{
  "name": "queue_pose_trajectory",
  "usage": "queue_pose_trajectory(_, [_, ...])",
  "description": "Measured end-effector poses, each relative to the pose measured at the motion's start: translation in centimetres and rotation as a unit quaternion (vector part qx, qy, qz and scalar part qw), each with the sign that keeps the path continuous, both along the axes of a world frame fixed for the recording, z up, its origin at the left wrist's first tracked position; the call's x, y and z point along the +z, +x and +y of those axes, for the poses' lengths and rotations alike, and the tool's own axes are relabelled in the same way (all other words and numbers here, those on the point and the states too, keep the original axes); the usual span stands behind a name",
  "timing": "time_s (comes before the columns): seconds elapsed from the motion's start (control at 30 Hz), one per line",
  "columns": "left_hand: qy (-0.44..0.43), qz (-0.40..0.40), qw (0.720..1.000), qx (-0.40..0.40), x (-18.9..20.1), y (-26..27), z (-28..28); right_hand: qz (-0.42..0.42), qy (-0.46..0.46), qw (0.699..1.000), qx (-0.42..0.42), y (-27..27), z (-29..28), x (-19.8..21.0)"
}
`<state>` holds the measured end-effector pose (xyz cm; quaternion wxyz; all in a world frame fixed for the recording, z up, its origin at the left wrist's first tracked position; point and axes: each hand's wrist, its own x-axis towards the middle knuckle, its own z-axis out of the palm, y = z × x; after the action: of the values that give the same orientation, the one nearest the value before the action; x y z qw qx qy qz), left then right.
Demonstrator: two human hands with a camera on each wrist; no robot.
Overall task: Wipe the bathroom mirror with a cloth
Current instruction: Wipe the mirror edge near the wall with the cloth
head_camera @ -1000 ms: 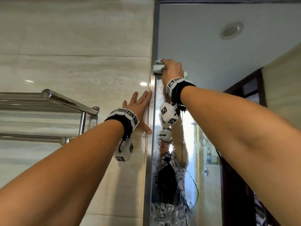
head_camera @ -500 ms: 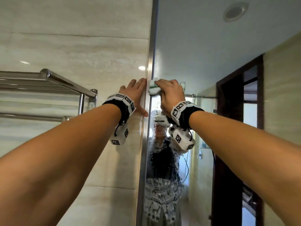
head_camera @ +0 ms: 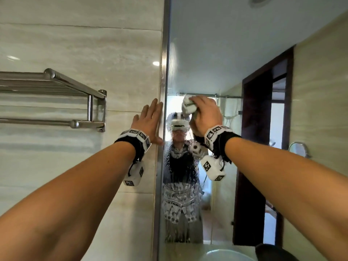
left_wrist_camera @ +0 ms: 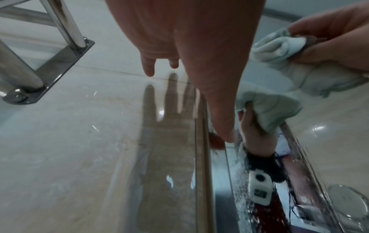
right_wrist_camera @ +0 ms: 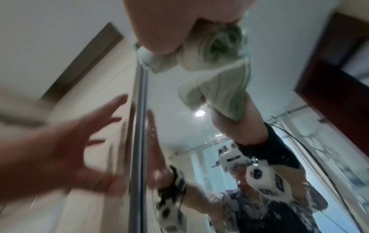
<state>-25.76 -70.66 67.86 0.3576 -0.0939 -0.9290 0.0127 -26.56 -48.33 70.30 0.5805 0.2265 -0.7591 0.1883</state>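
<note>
The mirror [head_camera: 216, 53] fills the right half of the head view, its metal frame edge [head_camera: 163, 91] running top to bottom. My right hand [head_camera: 205, 113] grips a bunched pale green cloth [head_camera: 188, 107] and presses it against the glass near the left edge. Water droplets [head_camera: 178, 166] cover the glass below the cloth. My left hand [head_camera: 150, 119] lies flat with straight fingers on the wall tile beside the frame, its thumb reaching the frame. The left wrist view shows the cloth [left_wrist_camera: 279, 47] in my right hand [left_wrist_camera: 329, 31]. In the right wrist view the cloth [right_wrist_camera: 209, 52] bulges under my palm.
A chrome towel rack [head_camera: 56, 85] juts from the tiled wall [head_camera: 75, 44] at the left, close to my left forearm. A white basin rim [head_camera: 226, 255] shows at the bottom. The mirror reflects a dark door frame [head_camera: 263, 129] and a person.
My right hand has dragged the cloth down the mirror's left edge and a little to the right. The left hand stays flat on the tile; the camera has tilted downward.
</note>
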Motion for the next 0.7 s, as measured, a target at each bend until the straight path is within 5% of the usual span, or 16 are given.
queue_pose_trajectory(0.13, [-0.023, -0.043, 0.999, 0.014, -1.1, -0.5, 0.8, 0.039, -0.19, 0.981, -0.012, -0.2, 4.6, 0.4])
queue_pose_trajectory(0.3, [-0.034, -0.014, 0.999, 0.017, -1.0, -1.0, 0.5, 0.032, -0.25, 0.964, -0.081, -1.7, 7.8, 1.4])
queue_pose_trajectory(0.7, [-0.055, 0.023, 0.998, -0.002, -1.3, -1.4, -0.4, 0.036, -0.217, 0.972, -0.086, -2.9, 4.3, -4.3])
